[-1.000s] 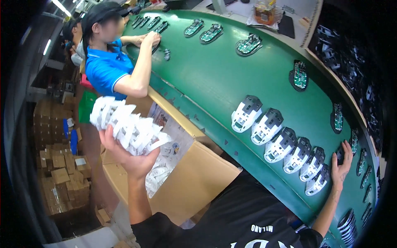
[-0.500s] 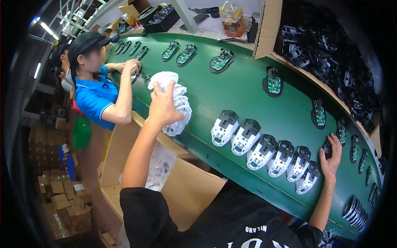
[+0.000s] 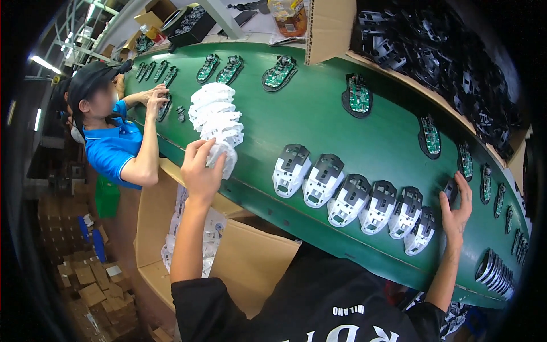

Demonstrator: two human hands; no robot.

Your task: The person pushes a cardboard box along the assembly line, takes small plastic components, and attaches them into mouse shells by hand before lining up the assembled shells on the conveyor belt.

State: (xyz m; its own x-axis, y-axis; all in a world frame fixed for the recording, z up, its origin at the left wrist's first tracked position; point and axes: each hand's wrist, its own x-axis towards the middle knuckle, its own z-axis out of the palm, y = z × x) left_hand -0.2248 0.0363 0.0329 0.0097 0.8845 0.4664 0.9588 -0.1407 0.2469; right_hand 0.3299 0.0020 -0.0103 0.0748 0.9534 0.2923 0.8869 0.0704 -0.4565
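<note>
l fingers (image 3: 203, 150) hold wht shell stack (image 3: 216, 115)

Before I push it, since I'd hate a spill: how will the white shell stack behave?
The white shell stack probably weighs little, its pieces looking thin-walled. It may fan apart, being separate nested pieces with no visible binding.

On the green table (image 3: 273, 119), my right hand (image 3: 457, 215) hides part of a dark piece (image 3: 450, 191). Beyond the table, 1 container (image 3: 288, 20) is cut off; below it, my left forearm (image 3: 190, 239) partly covers an open carton (image 3: 250, 262).
</note>
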